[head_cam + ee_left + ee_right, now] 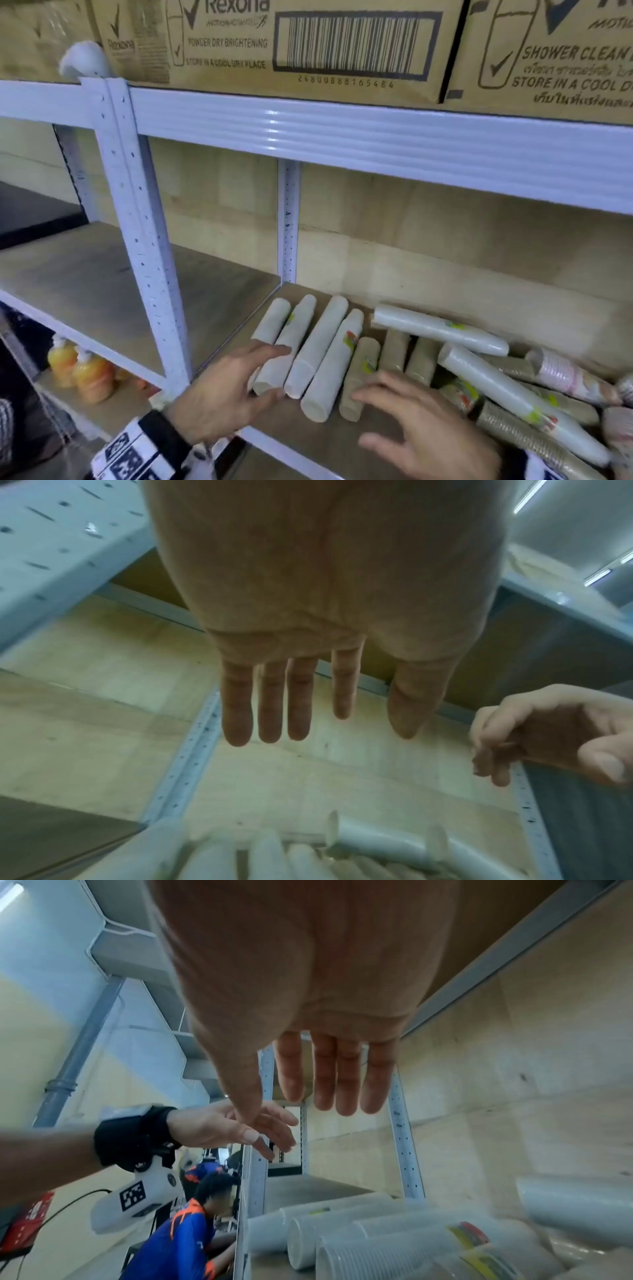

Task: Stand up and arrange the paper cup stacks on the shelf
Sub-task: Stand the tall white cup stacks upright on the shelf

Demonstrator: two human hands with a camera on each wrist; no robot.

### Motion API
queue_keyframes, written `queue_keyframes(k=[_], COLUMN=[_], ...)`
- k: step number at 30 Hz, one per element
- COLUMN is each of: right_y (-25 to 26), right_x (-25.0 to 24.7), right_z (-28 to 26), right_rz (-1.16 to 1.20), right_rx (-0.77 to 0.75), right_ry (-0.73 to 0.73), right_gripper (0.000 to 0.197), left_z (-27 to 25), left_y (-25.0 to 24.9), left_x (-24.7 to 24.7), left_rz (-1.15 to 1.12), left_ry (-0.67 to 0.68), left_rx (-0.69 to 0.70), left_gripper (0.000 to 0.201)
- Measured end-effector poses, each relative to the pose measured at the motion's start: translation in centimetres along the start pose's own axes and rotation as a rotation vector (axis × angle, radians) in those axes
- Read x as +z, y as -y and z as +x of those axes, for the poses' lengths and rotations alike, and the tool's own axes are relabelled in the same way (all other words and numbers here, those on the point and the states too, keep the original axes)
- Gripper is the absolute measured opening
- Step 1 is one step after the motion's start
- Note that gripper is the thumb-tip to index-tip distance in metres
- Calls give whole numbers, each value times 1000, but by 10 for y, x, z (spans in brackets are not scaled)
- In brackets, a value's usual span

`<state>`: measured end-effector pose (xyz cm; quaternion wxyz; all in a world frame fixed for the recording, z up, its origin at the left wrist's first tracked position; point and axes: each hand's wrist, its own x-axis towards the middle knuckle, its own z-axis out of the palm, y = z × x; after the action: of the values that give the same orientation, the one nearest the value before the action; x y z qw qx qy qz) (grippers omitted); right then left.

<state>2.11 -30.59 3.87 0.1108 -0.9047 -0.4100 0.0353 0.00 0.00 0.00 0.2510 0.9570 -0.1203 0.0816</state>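
Fingers (270,710) straight and spread, that was how we held our left hand (226,390), hovering over the near ends of the white cup stacks (308,353) and gripping nothing. Whether the fingertips touched the sleeves we could not tell. Our right hand (428,431) hung just beside it, fingers loosely extended and also empty, above the front edge of the wooden shelf board (301,438).

Four white sleeves lay flat, side by side, at the left end of the shelf, their length running front to back. Just right of them lay brown cup stacks (363,373) (three in a row, as far as we could make out), flat too and lined up the same way. Farther right it was a jumble: two long white stacks (442,329) lay slanted across the brown ones, with a pink-patterned stack (568,373) and more brown sleeves (534,438) heaped at angles beyond.

Overhead, Rexona cartons (308,44) sat on the upper tier of the white metal rack (137,240). Orange bottles (85,373) stood on the tier below, to the left.
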Motion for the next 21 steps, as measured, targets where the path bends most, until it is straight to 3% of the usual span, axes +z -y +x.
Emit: queue_keyframes(k=[7,14,21], right_y=[7,17,21], right_x=[32,69,100], right_z=[84,156,187], right_rz=[-22,-117,-197], right_rx=[-67,-157,-180], right_ry=[20,53,116], right_gripper=[62,68,65], left_z=[6,3,-11], left_y=[39,71,84], left_x=[11,30,51], left_rz=[-14,3,-50], left_ry=[-71,14,41], left_rx=[-151,-314,-405], left_gripper=[54,65,76])
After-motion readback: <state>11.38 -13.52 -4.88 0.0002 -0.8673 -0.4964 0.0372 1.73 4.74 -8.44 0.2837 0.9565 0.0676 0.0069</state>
